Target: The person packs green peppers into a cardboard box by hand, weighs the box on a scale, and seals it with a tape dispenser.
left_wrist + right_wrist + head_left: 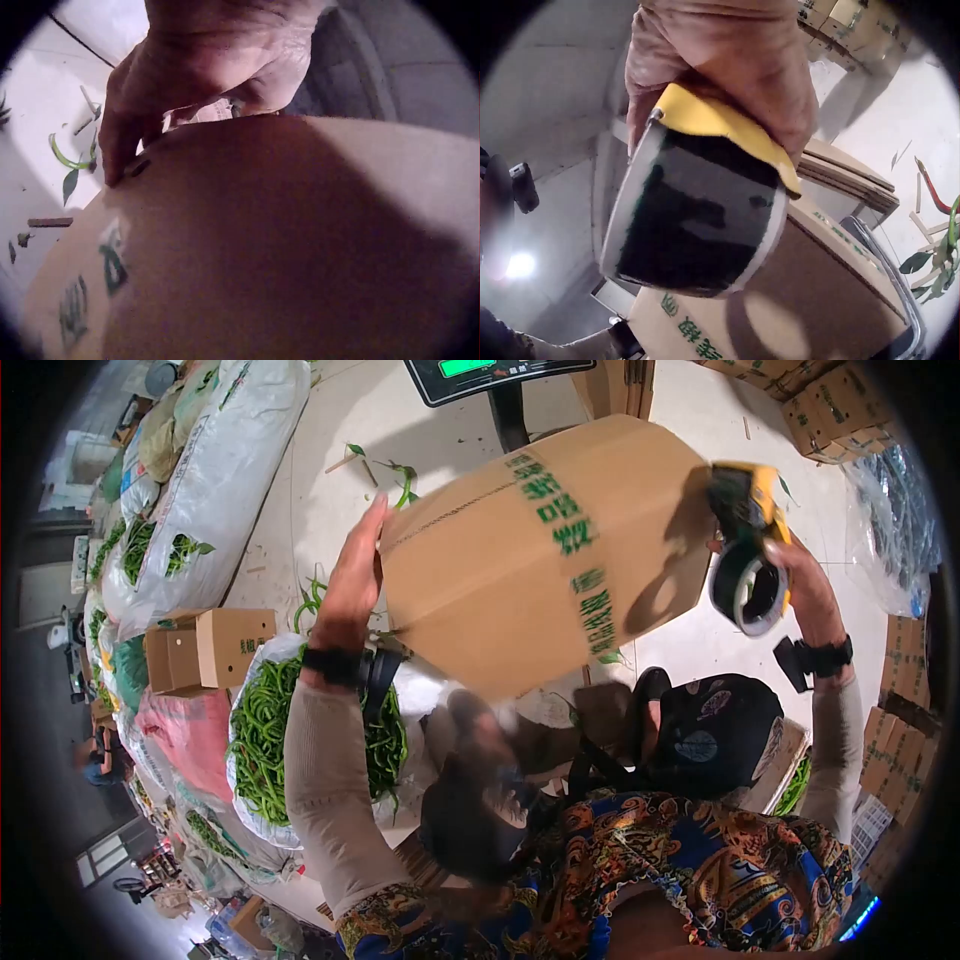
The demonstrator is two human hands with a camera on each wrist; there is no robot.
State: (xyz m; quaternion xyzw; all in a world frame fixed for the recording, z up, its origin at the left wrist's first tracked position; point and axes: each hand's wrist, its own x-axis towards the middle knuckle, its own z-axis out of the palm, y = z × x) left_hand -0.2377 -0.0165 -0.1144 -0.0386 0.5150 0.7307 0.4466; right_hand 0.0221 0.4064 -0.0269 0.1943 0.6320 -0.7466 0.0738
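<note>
A cardboard box (490,560) with green printing is held up tilted in front of the body, over the tiled floor. The left hand (350,575) grips its left edge; in the left wrist view, the bent fingers of the left hand (202,67) meet the cardboard (247,240). The right hand (808,585) holds a yellow and black tape dispenser (750,510) with a roll of dark tape (745,588), beside the box's right end. In the right wrist view, the yellow guard (720,124) lies under the right hand (727,52), its fingers partly hidden behind the tape.
A sack of green chilli peppers (262,745) stands at the left, near a small open carton (215,650). Large white sacks (220,480) line the far left. A digital scale (490,378) is beyond the box; stacked cartons (840,410) stand at the right.
</note>
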